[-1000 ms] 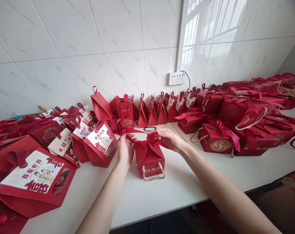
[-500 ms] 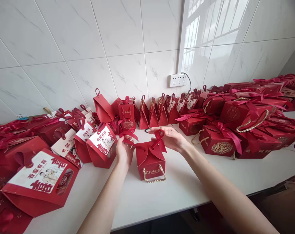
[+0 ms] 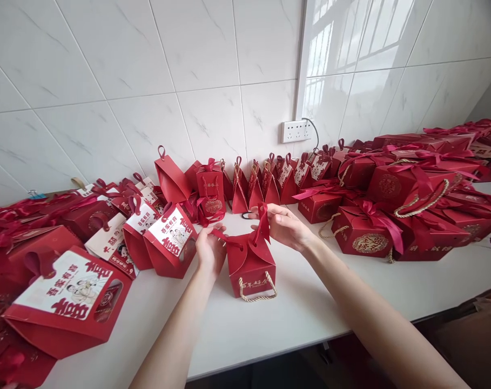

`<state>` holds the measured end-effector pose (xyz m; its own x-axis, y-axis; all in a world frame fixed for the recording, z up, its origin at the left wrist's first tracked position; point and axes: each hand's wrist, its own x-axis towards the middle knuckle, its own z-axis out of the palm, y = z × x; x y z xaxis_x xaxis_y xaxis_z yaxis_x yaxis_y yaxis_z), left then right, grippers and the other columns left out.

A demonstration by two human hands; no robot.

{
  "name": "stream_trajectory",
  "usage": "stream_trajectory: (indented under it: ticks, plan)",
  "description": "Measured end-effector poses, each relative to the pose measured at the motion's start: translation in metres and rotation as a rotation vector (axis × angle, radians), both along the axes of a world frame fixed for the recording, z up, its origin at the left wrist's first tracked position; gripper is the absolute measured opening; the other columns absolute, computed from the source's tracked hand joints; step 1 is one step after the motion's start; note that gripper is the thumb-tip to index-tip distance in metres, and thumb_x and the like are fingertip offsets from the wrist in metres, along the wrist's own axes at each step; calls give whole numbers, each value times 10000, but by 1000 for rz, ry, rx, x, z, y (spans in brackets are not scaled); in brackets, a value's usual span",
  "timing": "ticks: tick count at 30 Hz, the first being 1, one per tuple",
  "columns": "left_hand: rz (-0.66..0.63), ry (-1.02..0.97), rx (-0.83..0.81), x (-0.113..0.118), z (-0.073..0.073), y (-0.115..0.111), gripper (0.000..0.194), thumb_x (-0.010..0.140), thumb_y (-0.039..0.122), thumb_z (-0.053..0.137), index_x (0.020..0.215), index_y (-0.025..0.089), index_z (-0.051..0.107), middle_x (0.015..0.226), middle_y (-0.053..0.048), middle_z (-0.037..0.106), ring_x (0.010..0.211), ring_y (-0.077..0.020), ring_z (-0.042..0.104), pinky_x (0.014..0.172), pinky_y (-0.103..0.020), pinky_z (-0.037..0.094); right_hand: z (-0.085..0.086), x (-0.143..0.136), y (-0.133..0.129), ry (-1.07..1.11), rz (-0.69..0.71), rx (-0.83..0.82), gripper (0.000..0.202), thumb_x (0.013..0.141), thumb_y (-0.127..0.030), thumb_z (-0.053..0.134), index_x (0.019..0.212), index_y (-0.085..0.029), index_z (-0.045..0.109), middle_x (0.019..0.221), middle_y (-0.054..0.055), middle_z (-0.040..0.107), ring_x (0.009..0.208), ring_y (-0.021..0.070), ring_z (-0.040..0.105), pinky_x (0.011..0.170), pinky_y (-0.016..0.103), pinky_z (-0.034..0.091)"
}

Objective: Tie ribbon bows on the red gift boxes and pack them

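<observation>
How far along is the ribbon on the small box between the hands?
Looks done: the small box has its flaps folded over, with ribbon through the holes. In hand: one side at the left hand's fingers, a raised part at the right hand's. Probably left: a bow; none shows yet.
</observation>
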<state>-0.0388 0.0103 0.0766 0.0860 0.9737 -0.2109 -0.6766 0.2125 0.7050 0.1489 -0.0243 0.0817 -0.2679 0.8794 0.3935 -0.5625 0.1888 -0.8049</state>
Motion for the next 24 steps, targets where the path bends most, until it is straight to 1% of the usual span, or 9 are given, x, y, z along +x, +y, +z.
stream_trajectory:
  ticks: [3,7,11,14,16,18,20,22,24]
  plan:
    - [-34,-29,50,-1,2,-3,268,554,178,487,788,136,610,720,-31,599,531,-106,510,504,-224,384,4,-2,-2,22,-64,-28,331,641,-435,769,913,-264,687,1054,40,683,1050,229,596,919,421,455]
    - [-66,-59,112,-2,3,-4,377,456,117,452,800,138,608,747,-35,588,571,-115,521,534,-236,397,6,-3,-3,81,-130,-73,352,632,-509,745,898,-282,699,1098,26,667,1076,244,578,915,431,465]
    - [-28,-59,100,-2,2,-1,420,429,91,433,807,140,610,763,-44,587,609,-129,544,543,-238,414,6,0,-1,149,-132,-62,248,693,-471,711,865,-293,702,1064,-16,671,1080,223,576,912,412,475]
    - [9,-34,45,-2,-3,2,381,476,96,443,818,151,600,747,-32,585,583,-122,548,542,-235,427,7,0,1,180,-146,-92,155,734,-412,684,762,-260,698,1036,-16,679,1065,210,581,899,381,483]
    - [21,6,-25,-2,-7,4,289,541,127,465,803,151,584,705,-26,573,536,-120,541,519,-237,422,6,-1,5,169,-192,-170,190,753,-411,651,716,-229,689,1001,14,688,1045,220,589,888,381,487]
    - [12,57,-111,-1,-10,6,189,613,169,486,780,141,570,666,-32,564,500,-126,538,496,-243,417,2,-2,9,129,-287,-276,246,768,-425,611,687,-202,673,947,50,693,1017,238,601,872,392,490]
    - [-10,98,-175,-1,-12,6,145,671,200,484,773,133,562,640,-40,559,486,-133,542,491,-250,425,-3,-3,15,80,-411,-353,267,774,-430,585,669,-193,650,886,68,692,992,252,612,857,399,493]
    - [-17,121,-195,-1,-12,6,146,707,217,472,783,130,562,631,-37,555,479,-132,543,496,-253,436,-8,-3,19,47,-508,-378,250,764,-424,588,667,-198,630,825,67,686,983,260,618,858,397,489]
    - [5,132,-174,-1,-10,6,157,723,236,469,802,135,560,633,-22,543,469,-118,534,493,-243,435,-13,0,23,31,-553,-369,234,745,-426,600,675,-204,617,775,61,677,984,264,620,870,389,481]
